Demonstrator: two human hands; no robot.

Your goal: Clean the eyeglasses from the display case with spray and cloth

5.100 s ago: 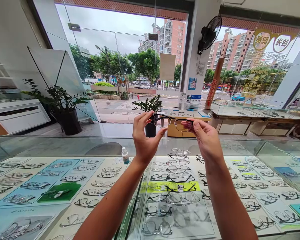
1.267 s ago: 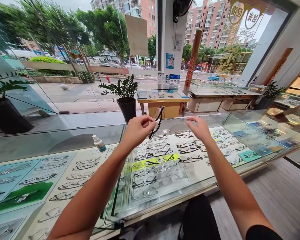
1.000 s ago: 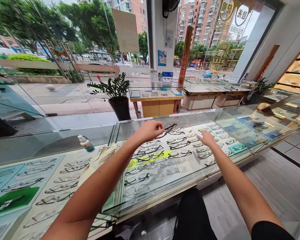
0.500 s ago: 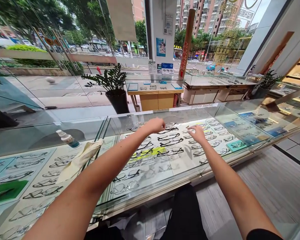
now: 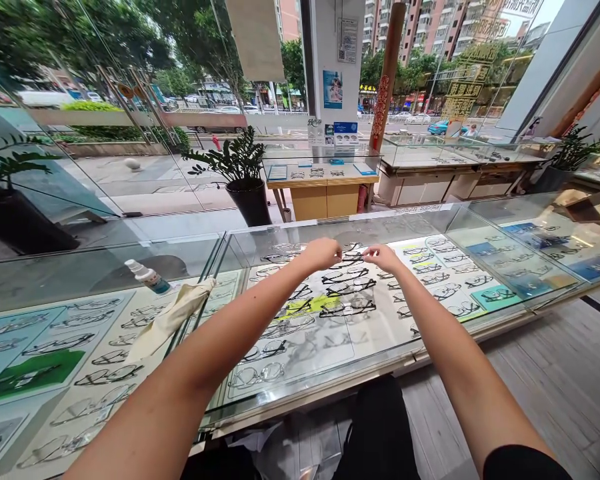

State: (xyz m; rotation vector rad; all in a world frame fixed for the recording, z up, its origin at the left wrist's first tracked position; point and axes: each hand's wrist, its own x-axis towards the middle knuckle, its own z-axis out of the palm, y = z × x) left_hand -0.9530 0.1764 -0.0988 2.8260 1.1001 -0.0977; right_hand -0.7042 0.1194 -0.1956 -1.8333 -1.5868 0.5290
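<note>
My left hand (image 5: pixel 324 255) is over the glass display case (image 5: pixel 300 235), with its fingers curled together. To its right, my right hand (image 5: pixel 381 259) has thumb and fingers drawn close in a pinch. A dark pair of eyeglasses (image 5: pixel 353 253) shows in the gap between the hands; I cannot tell whether the fingers touch it or it lies under the glass. Below the hands, more dark-framed eyeglasses (image 5: pixel 349 288) lie in rows inside the case. Whatever the fingertips hold, if anything, is too small to make out.
On the left case stand a spray bottle (image 5: pixel 149 276) and a crumpled cream cloth (image 5: pixel 173 320). Eyeglasses on trays fill the cases on both sides. Beyond are a potted plant (image 5: pixel 243 177), a small display table (image 5: pixel 325 187) and large windows.
My right hand has moved left towards my left hand, and its spread fingers have drawn together. The view has shifted slightly, so the surroundings sit further right.
</note>
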